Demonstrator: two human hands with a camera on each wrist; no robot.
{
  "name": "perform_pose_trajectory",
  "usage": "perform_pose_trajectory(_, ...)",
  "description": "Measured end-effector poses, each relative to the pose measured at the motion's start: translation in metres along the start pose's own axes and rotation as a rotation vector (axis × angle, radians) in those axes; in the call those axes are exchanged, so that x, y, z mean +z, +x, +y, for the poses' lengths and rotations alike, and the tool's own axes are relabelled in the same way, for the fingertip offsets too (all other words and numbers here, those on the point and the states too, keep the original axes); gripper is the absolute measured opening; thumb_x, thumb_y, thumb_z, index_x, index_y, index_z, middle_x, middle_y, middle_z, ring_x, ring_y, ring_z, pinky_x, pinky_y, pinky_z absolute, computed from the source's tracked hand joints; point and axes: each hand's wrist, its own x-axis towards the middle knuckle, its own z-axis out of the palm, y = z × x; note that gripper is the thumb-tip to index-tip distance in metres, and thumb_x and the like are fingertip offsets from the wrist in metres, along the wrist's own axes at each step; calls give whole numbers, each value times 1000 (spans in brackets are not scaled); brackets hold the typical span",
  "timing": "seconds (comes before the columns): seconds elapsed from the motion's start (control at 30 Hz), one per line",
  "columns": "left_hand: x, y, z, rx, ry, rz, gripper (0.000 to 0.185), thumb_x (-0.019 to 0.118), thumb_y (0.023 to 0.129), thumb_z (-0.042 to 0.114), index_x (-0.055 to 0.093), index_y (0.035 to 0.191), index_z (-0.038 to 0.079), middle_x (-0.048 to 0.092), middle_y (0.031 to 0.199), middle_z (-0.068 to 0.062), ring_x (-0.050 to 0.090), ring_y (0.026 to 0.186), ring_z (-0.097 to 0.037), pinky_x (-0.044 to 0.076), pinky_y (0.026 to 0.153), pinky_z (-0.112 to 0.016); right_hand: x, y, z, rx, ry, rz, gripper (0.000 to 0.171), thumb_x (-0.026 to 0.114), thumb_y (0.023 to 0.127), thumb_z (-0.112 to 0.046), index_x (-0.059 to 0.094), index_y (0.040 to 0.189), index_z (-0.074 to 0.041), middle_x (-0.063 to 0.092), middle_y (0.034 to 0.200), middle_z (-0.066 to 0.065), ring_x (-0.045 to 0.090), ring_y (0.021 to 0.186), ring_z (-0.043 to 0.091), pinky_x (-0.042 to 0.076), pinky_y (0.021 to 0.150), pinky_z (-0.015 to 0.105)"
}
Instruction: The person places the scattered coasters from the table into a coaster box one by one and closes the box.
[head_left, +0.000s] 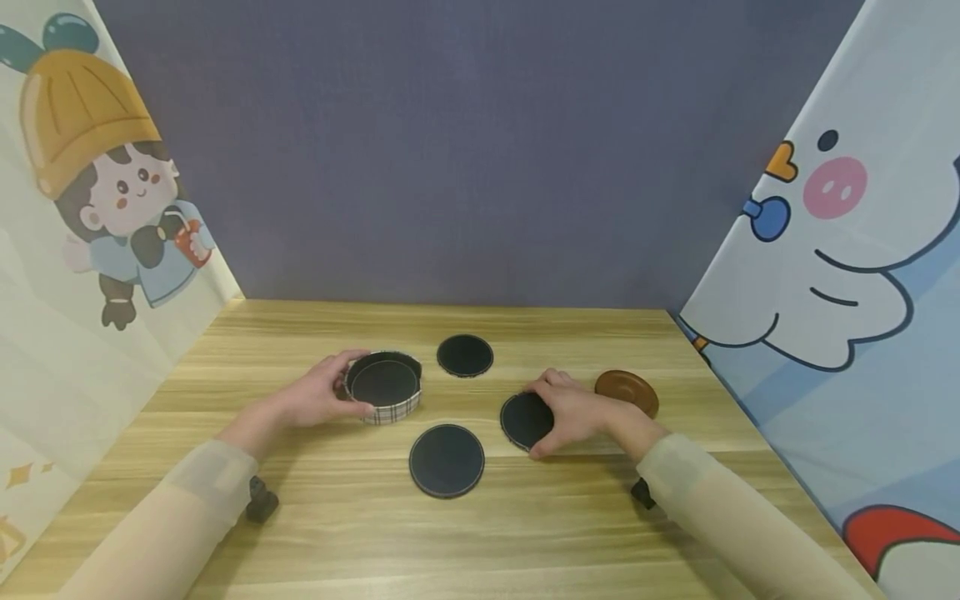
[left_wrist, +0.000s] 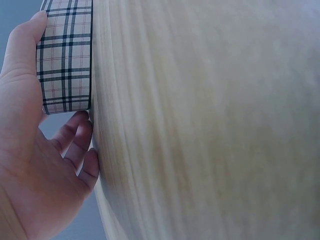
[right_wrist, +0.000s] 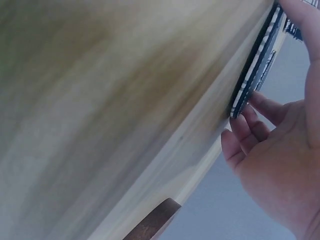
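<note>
My left hand [head_left: 318,393] grips a round, open-topped coaster holder [head_left: 397,409] with plaid sides and a dark inside. In the left wrist view its plaid wall [left_wrist: 66,65] stands upright on the wood, between the thumb and fingers. At the right, my right hand [head_left: 581,414] pinches a round black coaster [head_left: 523,422] by its edges. Seen from the right wrist, that coaster [right_wrist: 256,62] shows a stitched pale rim close over the table. One black coaster [head_left: 465,356] lies behind, and another black coaster [head_left: 447,461] lies in front, between the hands.
A brown round dish-like piece [head_left: 627,390] sits just beyond the right wrist. The wood-grain table [head_left: 360,542] ends at a dark back panel [head_left: 465,167], with a cartoon-printed panel on either side.
</note>
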Motion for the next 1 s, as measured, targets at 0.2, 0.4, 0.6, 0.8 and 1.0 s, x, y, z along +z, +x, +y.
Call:
perform_pose_trajectory(0.2, 1, 1, -2, 4, 4, 1, 110, 93, 87, 46, 30, 171, 12, 48, 152, -34, 56, 137, -56, 47, 114, -75, 0, -1, 0, 3, 12, 11, 107, 95, 73, -60, 50, 157, -10, 51, 144, 9, 49, 128, 25, 52, 106, 48)
perform_pose_trajectory(0.4, 1, 1, -3, 8, 7, 7, 110, 93, 87, 46, 31, 171, 12, 49, 151, -34, 57, 134, -53, 48, 114, -74, 1, -1, 2, -11, 15, 23, 110, 95, 73, -59, 47, 160, -10, 52, 147, 9, 49, 132, 27, 50, 109, 50)
perform_pose_trajectory(0.6, 1, 1, -3, 2, 10, 6, 111, 93, 87, 47, 31, 171, 11, 49, 150, -33, 59, 133, -51, 49, 113, -73, 2, -1, 1, -31, 37, 37, 113, 93, 74, -59, 45, 167, -16, 50, 147, 8, 46, 129, 24, 48, 105, 48)
perform_pose_trajectory(0.8, 2, 2, -4, 4, 3, 2, 110, 94, 86, 46, 32, 171, 12, 50, 150, -33, 59, 133, -51, 49, 113, -73, 2, 1, -2, -39, 25, 68, 111, 92, 74, -57, 46, 166, -17, 49, 145, 8, 45, 126, 24, 46, 102, 46)
perform_pose_trajectory(1.0, 2, 2, -4, -2, -1, 2, 110, 94, 86, 46, 32, 171, 14, 50, 150, -33, 59, 132, -51, 49, 112, -74, -1, 4, -6, -27, 33, 83, 111, 92, 75, -57, 44, 168, -19, 46, 145, 6, 44, 129, 24, 44, 104, 47)
